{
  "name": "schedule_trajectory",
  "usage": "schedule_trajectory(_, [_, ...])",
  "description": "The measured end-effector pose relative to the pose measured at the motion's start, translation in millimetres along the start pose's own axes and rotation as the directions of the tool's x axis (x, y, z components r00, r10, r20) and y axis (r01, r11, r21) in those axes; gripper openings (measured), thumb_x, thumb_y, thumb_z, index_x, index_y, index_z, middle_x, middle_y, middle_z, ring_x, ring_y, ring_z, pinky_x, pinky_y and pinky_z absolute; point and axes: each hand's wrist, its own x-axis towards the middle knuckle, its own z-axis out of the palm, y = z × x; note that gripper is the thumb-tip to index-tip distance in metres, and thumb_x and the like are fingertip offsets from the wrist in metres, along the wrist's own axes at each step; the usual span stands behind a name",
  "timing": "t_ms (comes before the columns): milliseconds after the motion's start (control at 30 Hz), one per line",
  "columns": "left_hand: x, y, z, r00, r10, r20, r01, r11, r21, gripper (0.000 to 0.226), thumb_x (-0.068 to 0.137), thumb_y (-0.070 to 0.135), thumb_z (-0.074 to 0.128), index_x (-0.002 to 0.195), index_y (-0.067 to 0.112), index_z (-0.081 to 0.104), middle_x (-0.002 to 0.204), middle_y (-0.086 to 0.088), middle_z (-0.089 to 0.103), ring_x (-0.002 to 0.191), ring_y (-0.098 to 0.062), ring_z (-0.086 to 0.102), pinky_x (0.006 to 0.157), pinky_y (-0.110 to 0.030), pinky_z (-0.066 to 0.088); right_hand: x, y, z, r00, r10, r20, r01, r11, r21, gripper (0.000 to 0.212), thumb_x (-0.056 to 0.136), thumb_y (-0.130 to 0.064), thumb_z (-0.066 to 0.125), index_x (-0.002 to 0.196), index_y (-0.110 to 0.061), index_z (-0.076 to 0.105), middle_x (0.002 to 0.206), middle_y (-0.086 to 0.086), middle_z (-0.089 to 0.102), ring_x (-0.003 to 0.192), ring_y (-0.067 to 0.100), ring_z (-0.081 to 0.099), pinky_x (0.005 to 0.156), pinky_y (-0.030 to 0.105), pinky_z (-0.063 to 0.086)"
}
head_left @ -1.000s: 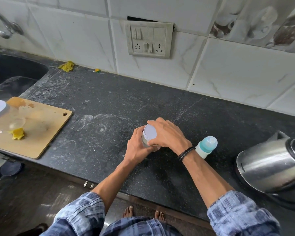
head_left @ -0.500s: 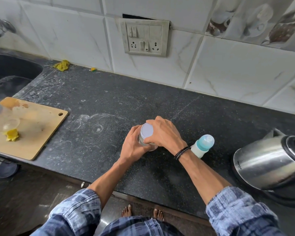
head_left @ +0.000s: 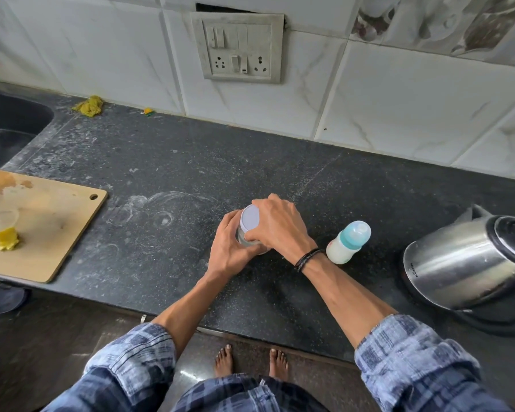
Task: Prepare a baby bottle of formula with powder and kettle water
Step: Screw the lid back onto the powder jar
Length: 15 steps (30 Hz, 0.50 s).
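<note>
A small clear jar with a white lid (head_left: pixel 249 217) stands on the black counter (head_left: pixel 176 162), mid-front. My left hand (head_left: pixel 228 248) grips the jar's body from the left. My right hand (head_left: pixel 277 226) curls over the lid from the right, thumb on the jar's near side. Most of the jar is hidden by both hands. A white baby bottle with a teal cap (head_left: pixel 349 241) stands just right of my right wrist. A steel electric kettle (head_left: pixel 470 258) sits on its base at the right edge.
A wooden cutting board (head_left: pixel 57 221) with a yellow scrap and clear plastic pieces lies at the left. A dark sink (head_left: pixel 9 123) is at far left. A socket panel (head_left: pixel 238 49) is on the tiled wall. Yellow scraps lie by the wall.
Both hands stay on the jar at the same spot. The camera has shifted a little, so the scene sits slightly further left in the frame.
</note>
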Motion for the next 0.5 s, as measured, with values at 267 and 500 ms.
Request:
schedule_trajectory(267, [0,-3,-2,1.000,0.018,0.014,-0.018,1.000,0.005,0.088,0.066,0.054,0.088,0.142,0.028,0.054,0.127,0.023,0.047,0.121,-0.001,0.049,0.099,-0.021,0.041,-5,-2,0,0.998,0.054,0.016,-0.054,0.998,0.012,0.069,0.079,-0.038,0.082,0.139,-0.016,0.058,0.129,0.011,0.059,0.117,0.032,0.061,0.093,0.038,0.051])
schedule_trajectory(500, [5,-12,-4,0.995,0.023,0.094,-0.024,1.000,0.008,0.112,0.059,0.065,0.084,0.154,0.025,0.042,0.148,0.009,0.042,0.135,-0.012,0.044,0.113,-0.040,0.041,-16,4,-7,0.995,0.085,0.054,-0.089,0.993,0.083,0.094,0.079,-0.054,0.083,0.157,-0.023,0.039,0.144,0.009,0.049,0.129,0.035,0.054,0.095,0.045,0.051])
